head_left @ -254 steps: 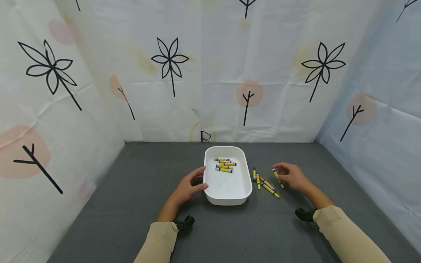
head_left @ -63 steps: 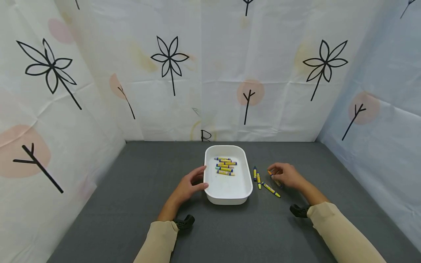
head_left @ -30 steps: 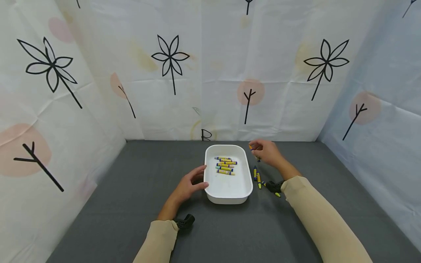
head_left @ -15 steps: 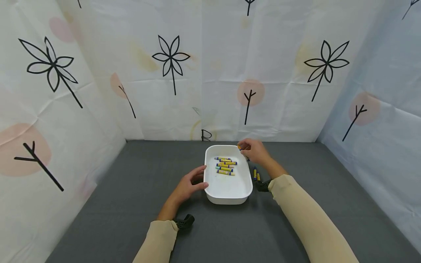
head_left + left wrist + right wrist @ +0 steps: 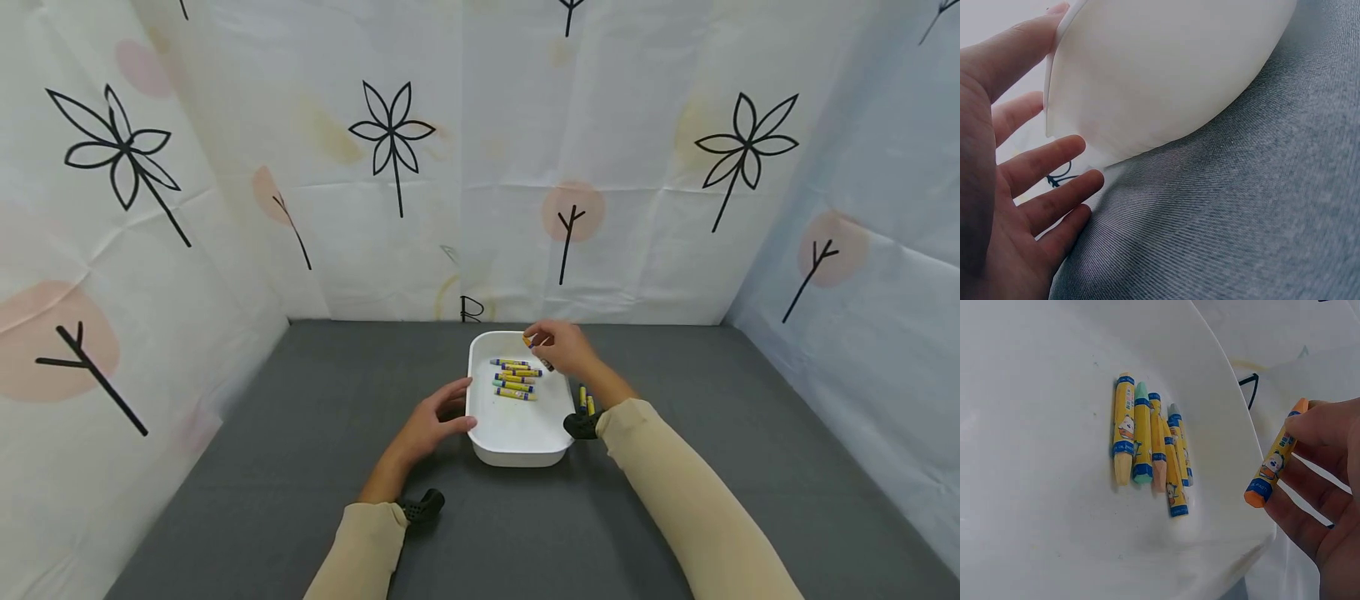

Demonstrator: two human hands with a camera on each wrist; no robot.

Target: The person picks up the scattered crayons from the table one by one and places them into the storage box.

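In the head view a white plastic tray [image 5: 519, 433] holds a row of several oil pastels [image 5: 513, 394] in yellow wrappers. My right hand [image 5: 566, 348] pinches an orange oil pastel [image 5: 1277, 453] between thumb and fingers, over the tray's far right corner; the right wrist view shows it tilted, its blunt orange end downward. Inside the tray, the pastels [image 5: 1142, 434] lie side by side, with tan, mint green and peach tips among them. My left hand [image 5: 435, 423] rests against the tray's left side, fingers fairly straight, thumb [image 5: 1029, 44] at the rim.
Beside the tray's right side, more oil pastels [image 5: 582, 398] lie on the dark grey tabletop [image 5: 337, 383], partly covered by the right forearm and its wrist camera [image 5: 582, 426]. Patterned white cloth [image 5: 495, 250] stands behind and on both sides.
An earlier pastel now lies at the row's near end. My right hand has picked up the orange one and carried it left over the tray. The left hand stays put.
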